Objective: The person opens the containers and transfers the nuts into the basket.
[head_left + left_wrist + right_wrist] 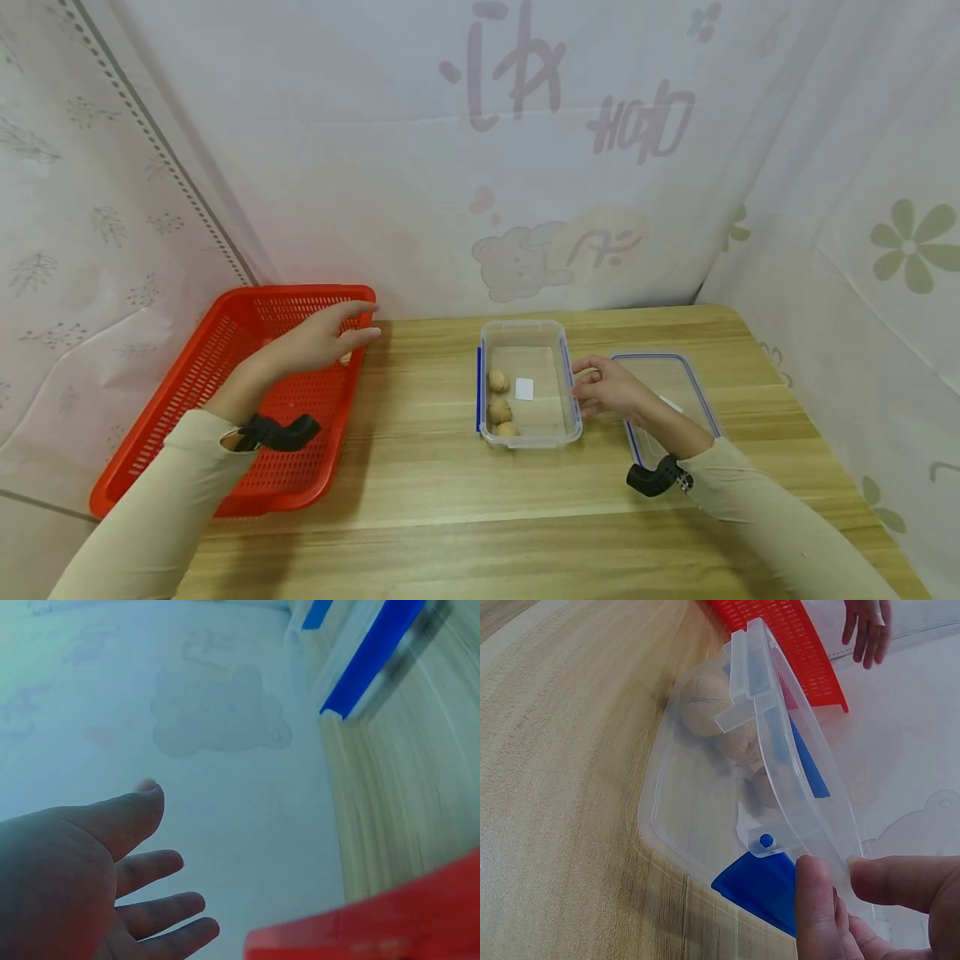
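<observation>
My left hand [318,337] is raised over the right part of a red plastic basket [277,487], thumb and fingers apart, with nothing in its grasp. A small tan patch, too hidden to identify, shows below that hand at the basket's inner side. Three walnuts [499,410] lie along the left side of a clear plastic food container [542,421] that has no lid on it. My right hand [611,387] pinches the container's right wall. In the right wrist view, the thumb [900,881] is at the rim and the fingers are outside, beside a blue latch [761,889].
A clear lid [652,375] with a blue seal lies flat on the wooden table [450,525], right of the container and partly under my right forearm. A printed white curtain [420,208] hangs behind the table and along both sides.
</observation>
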